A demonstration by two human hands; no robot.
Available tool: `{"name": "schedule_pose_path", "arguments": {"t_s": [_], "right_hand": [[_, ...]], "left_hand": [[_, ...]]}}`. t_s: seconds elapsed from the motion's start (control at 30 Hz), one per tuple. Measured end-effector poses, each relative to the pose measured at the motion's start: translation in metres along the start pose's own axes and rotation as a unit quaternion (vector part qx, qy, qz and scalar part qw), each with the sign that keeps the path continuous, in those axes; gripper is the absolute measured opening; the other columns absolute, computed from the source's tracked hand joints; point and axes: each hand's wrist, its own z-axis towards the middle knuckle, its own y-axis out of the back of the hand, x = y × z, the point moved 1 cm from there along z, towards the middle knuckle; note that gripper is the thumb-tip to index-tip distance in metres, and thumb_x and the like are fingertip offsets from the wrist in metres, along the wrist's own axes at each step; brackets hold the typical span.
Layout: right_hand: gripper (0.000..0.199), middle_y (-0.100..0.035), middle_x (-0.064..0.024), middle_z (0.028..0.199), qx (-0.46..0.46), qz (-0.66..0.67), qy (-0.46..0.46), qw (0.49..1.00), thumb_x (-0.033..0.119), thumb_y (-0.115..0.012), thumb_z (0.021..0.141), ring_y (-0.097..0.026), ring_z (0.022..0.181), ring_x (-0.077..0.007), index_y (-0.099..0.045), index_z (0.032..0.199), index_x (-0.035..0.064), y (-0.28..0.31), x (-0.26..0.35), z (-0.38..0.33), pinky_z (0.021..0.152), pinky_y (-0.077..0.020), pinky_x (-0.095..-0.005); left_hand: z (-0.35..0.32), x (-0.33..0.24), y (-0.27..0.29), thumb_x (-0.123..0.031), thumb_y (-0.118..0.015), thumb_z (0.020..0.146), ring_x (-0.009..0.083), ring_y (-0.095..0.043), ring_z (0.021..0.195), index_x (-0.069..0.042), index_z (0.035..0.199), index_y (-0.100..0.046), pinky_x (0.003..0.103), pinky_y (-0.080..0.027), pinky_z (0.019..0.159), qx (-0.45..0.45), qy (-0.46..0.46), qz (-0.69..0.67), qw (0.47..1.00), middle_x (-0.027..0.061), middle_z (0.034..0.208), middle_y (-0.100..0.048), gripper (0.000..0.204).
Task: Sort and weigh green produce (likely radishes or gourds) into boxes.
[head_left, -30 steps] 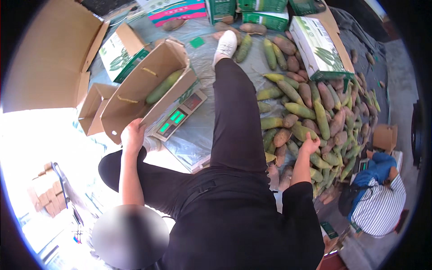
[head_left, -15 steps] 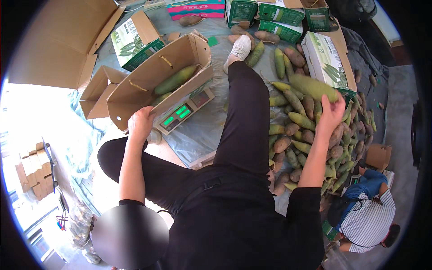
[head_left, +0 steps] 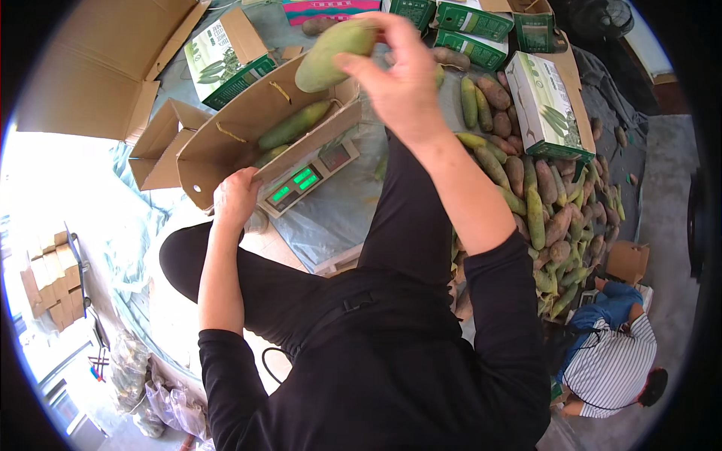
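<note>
Right hand (head_left: 402,83), top centre of frame: fingers and thumb closed round a green radish (head_left: 331,56), pinching one end. In the picture the radish overlaps the far end of the open box (head_left: 252,113); its exact height above the rim cannot be read. Left hand (head_left: 235,199), left of centre: fingers bent over the box's near edge, pinching the card.

Change: 1.0 s ago the right hand is down at the pile (head_left: 556,218); 0.5 s ago it has the radish above the pile, at right of frame. Now both are at top centre. The left hand keeps to the same near edge throughout. Box contents show one radish at 1.0 s ago; now one long green radish (head_left: 295,125) plus part of a second.

Surface: box stands on a scale (head_left: 308,180), its display lit green. Beneath lies a wrinkled grey-blue plastic sheet (head_left: 323,233). Pile, right of centre, mixes green radishes and brown roots; a white-and-green carton (head_left: 553,105) sits at its upper side.

Room: grey floor (head_left: 671,173) at right edge; a co-worker (head_left: 613,368) in a striped shirt, lower right; stacked cardboard boxes (head_left: 56,282) at left edge, plastic bags (head_left: 131,376) lower left, left side overexposed.
</note>
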Motion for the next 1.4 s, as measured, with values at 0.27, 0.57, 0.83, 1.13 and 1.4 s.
{"name": "schedule_pose_path", "arguments": {"t_s": [0.27, 0.57, 0.83, 1.13, 1.4], "right_hand": [[0.024, -0.062, 0.0029, 0.094, 0.121, -0.216, 0.070, 0.966, 0.029, -0.069, 0.071, -0.055, 0.093, -0.0179, -0.064, 0.091, 0.0164, -0.021, -0.007, -0.029, 0.083, -0.0348, -0.0392], [0.036, -0.059, -0.0096, 0.059, 0.037, -0.267, -0.293, 0.917, 0.036, -0.059, 0.082, -0.058, 0.055, -0.0242, -0.061, 0.065, 0.0044, 0.147, -0.050, -0.083, 0.054, -0.0429, -0.0335], [0.018, -0.065, -0.0146, 0.088, 0.026, -0.388, -0.471, 0.792, 0.016, -0.062, 0.077, -0.061, 0.084, -0.0292, -0.061, 0.092, 0.0054, 0.253, -0.096, -0.287, 0.072, -0.0471, -0.0378], [0.029, -0.064, -0.0159, 0.092, 0.064, -0.325, -0.690, 0.644, 0.017, -0.069, 0.069, -0.061, 0.091, -0.0315, -0.062, 0.095, 0.0066, 0.264, -0.081, -0.471, 0.078, -0.0470, -0.0383], [0.060, -0.053, -0.0082, 0.118, 0.328, -0.402, -0.656, 0.548, 0.021, -0.076, 0.063, -0.047, 0.114, -0.0290, -0.052, 0.117, 0.0165, 0.218, -0.054, -0.464, 0.092, -0.0433, -0.0378]], "left_hand": [[0.002, 0.003, -0.001, -0.019, -0.058, 0.080, 0.0348, -0.059, 0.088, -0.009, 0.100, -0.063, 0.043, -0.046, 0.075, 0.004, 0.012, 0.007, 1.000, 0.0159, 0.090, -0.063, 0.022], [0.004, 0.010, -0.003, -0.019, -0.056, 0.082, 0.0357, -0.060, 0.085, -0.008, 0.101, -0.062, 0.042, -0.046, 0.073, 0.009, 0.005, -0.004, 1.000, 0.0175, 0.090, -0.063, 0.023], [0.000, 0.004, -0.007, -0.013, -0.054, 0.081, 0.0342, -0.060, 0.086, -0.006, 0.104, -0.062, 0.039, -0.045, 0.076, 0.006, -0.014, -0.030, 0.999, 0.0173, 0.091, -0.063, 0.025], [-0.002, 0.010, -0.008, -0.008, -0.057, 0.079, 0.0326, -0.060, 0.089, -0.003, 0.106, -0.060, 0.037, -0.045, 0.079, -0.006, -0.020, -0.057, 0.998, 0.0181, 0.095, -0.063, 0.027], [-0.010, 0.007, 0.001, -0.011, -0.060, 0.083, 0.0246, -0.062, 0.091, -0.004, 0.108, -0.061, 0.032, -0.048, 0.079, -0.088, -0.042, -0.130, 0.987, 0.0133, 0.099, -0.064, 0.026]]}}
